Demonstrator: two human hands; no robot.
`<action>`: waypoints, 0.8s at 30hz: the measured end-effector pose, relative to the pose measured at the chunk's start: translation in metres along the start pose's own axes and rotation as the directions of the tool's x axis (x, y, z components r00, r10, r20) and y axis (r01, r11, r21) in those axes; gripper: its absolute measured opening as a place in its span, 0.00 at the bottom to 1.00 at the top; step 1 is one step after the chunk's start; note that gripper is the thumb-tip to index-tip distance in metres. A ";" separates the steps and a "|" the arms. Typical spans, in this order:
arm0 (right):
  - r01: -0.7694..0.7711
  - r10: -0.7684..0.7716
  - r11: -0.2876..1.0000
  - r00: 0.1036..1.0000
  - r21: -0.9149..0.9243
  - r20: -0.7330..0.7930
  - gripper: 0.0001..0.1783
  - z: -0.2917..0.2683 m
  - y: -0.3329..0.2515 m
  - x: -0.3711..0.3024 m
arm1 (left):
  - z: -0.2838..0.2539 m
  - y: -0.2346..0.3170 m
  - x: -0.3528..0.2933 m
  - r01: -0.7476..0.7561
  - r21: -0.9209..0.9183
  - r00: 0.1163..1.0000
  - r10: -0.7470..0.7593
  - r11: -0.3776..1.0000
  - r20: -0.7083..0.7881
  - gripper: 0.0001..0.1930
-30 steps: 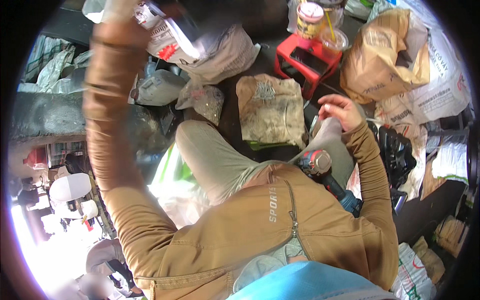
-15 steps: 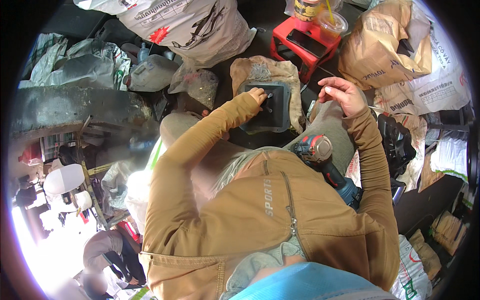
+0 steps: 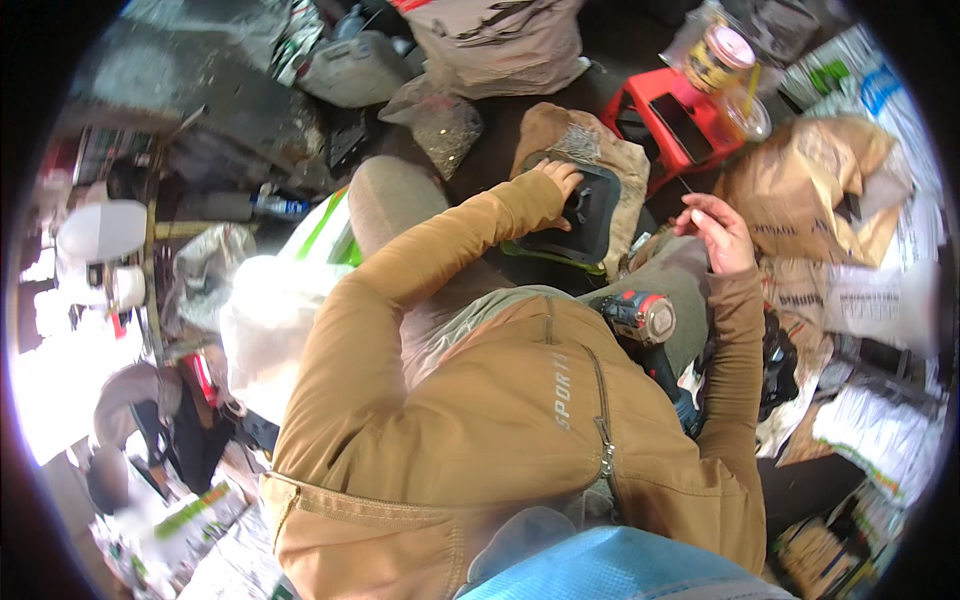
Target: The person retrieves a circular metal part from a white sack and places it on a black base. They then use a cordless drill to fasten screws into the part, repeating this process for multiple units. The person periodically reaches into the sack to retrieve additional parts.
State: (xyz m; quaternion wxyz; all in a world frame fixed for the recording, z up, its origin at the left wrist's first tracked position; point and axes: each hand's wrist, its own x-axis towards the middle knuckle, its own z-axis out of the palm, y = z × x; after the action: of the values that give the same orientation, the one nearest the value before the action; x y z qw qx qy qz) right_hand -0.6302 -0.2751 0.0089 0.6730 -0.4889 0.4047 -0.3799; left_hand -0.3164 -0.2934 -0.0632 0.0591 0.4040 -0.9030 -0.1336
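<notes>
Head view: our left hand [image 3: 562, 182] lies over the upper left part of a dark, rimmed rectangular tray [image 3: 592, 240], fingers bent across it; we cannot tell whether they grip the rim or only press. Small light pieces show inside the tray, just right of those fingers. Our right hand [image 3: 718, 232] is raised apart from the tray, to its right, with thumb and fingertips drawn close together. A thin dark sliver [image 3: 685, 184] shows at the fingertips; we cannot tell whether it is held. Directly beneath the tray we find a stained tan sheet [image 3: 632, 180], bearing a pile of thin metal fasteners [image 3: 583, 146] just beyond our left hand. Nearer our body than the right hand, a power tool [image 3: 642, 318] rests on our lap. Beyond and left of the left hand sits a clear bag [image 3: 446, 135] of small pieces. Beyond the right hand stands a red stool [image 3: 640, 100] carrying a phone [image 3: 680, 122] and drink cups [image 3: 719, 60]; a brown paper bag [image 3: 800, 195] lies to that hand's right. Farther off, beyond the left hand, we note a white sack [image 3: 500, 50] and a grey container [image 3: 357, 70].
</notes>
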 end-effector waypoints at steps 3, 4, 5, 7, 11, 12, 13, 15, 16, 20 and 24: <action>-0.001 -0.001 0.993 1.000 -0.120 -0.018 0.15 0.002 0.004 0.001 | -0.078 0.008 -0.053 -0.039 -0.232 0.945 -0.040 0.972 -0.325 0.35; 0.006 -0.010 0.985 1.000 -0.171 -0.019 0.15 0.004 0.005 0.001 | -0.108 0.011 -0.093 -0.049 -0.276 0.858 -0.101 0.960 -0.503 0.31; 0.010 -0.017 0.974 0.999 -0.228 -0.030 0.16 0.004 0.007 0.001 | -0.138 0.014 -0.136 0.075 -0.301 0.794 -0.240 0.951 -0.558 0.23; 0.011 -0.023 0.952 0.999 -0.307 -0.036 0.16 0.004 0.010 0.003 | -0.195 0.016 -0.223 0.257 -0.575 0.670 -0.572 0.777 -0.474 0.11; -0.018 0.021 0.966 1.000 -0.257 0.008 0.15 -0.003 0.015 0.012 | -0.227 0.025 -0.369 0.820 -0.513 0.413 -0.882 0.253 0.225 0.06; -0.013 0.017 0.969 1.000 -0.247 0.016 0.15 -0.004 0.016 0.015 | -0.208 0.024 -0.390 0.873 -0.463 0.337 -0.873 0.151 0.353 0.07; -0.014 0.020 0.968 1.000 -0.251 0.023 0.15 -0.005 0.018 0.017 | -0.178 0.020 -0.401 0.964 -0.265 0.103 -0.871 -0.031 0.480 0.08; -0.029 0.042 0.965 0.998 -0.262 0.045 0.15 -0.006 0.021 0.022 | -0.111 0.002 -0.412 0.959 0.059 0.206 -0.824 0.278 0.528 0.11; -0.036 0.051 0.963 0.998 -0.269 0.048 0.15 -0.007 0.022 0.023 | -0.076 -0.004 -0.414 0.998 0.058 -0.016 -0.906 0.010 0.423 0.13; -0.084 0.095 0.945 0.995 -0.316 0.020 0.15 -0.004 0.023 0.028 | 0.014 -0.044 -0.401 0.901 -0.431 0.087 -0.952 -0.050 0.293 0.28; -0.067 0.081 0.941 0.996 -0.332 0.029 0.15 0.000 0.025 0.026 | 0.059 -0.064 -0.373 0.935 -0.354 0.047 -0.971 -0.040 0.234 0.27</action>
State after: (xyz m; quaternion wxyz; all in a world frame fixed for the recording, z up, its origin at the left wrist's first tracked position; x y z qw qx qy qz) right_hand -0.6175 -0.2929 -0.0193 0.6035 -0.5873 0.4665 -0.2706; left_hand -0.0348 -0.0452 -0.1375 0.0737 0.8947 -0.3151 -0.3079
